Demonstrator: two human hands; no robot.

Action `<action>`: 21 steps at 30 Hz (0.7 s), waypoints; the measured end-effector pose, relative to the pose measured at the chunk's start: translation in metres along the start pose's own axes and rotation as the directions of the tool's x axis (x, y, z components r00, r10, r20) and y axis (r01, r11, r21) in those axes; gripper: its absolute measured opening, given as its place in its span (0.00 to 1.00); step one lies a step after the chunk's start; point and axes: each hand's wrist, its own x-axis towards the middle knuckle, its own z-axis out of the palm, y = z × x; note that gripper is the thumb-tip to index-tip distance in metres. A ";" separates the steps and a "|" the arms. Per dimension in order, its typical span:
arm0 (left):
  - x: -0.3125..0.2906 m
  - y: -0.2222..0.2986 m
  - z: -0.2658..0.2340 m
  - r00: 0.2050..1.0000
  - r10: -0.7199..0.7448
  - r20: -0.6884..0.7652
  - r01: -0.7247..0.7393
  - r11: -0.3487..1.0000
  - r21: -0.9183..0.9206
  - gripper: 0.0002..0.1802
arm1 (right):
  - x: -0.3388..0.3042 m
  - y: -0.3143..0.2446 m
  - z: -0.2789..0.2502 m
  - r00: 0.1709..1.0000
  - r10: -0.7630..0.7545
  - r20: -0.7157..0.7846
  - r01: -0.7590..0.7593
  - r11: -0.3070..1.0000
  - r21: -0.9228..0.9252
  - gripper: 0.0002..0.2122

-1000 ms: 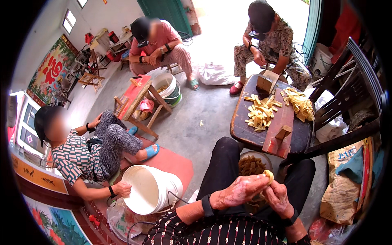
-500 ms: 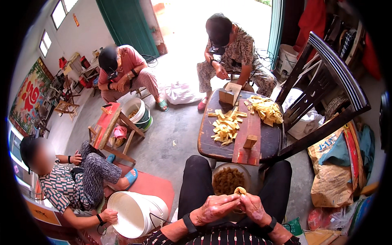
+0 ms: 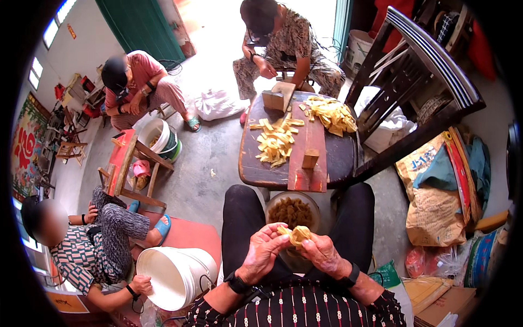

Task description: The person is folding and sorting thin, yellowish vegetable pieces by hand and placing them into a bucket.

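Hands drawn slightly apart since the earlier frame; yellow strip (image 3: 298, 235) between them now shows as an opened curl. Left hand (image 3: 261, 252) pinching its left side, thumb to fingertips; right hand (image 3: 325, 256) pinching its right side, fingers bent. Strip looks light, soft, pliable; likely to split at the bend if tugged, so best held lightly by its outer edges. Just beyond both hands: bowl (image 3: 316, 208) of brown pieces (image 3: 289, 211). Farther ahead of them: dark chair seat (image 3: 342, 162), red board (image 3: 306, 141), loose yellow strips (image 3: 275, 144)
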 end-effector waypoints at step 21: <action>-0.004 -0.005 0.008 0.942 0.217 0.254 -0.317 0.821 0.475 0.08 | -0.001 0.012 -0.004 0.952 -0.241 0.187 0.298 0.863 -0.408 0.05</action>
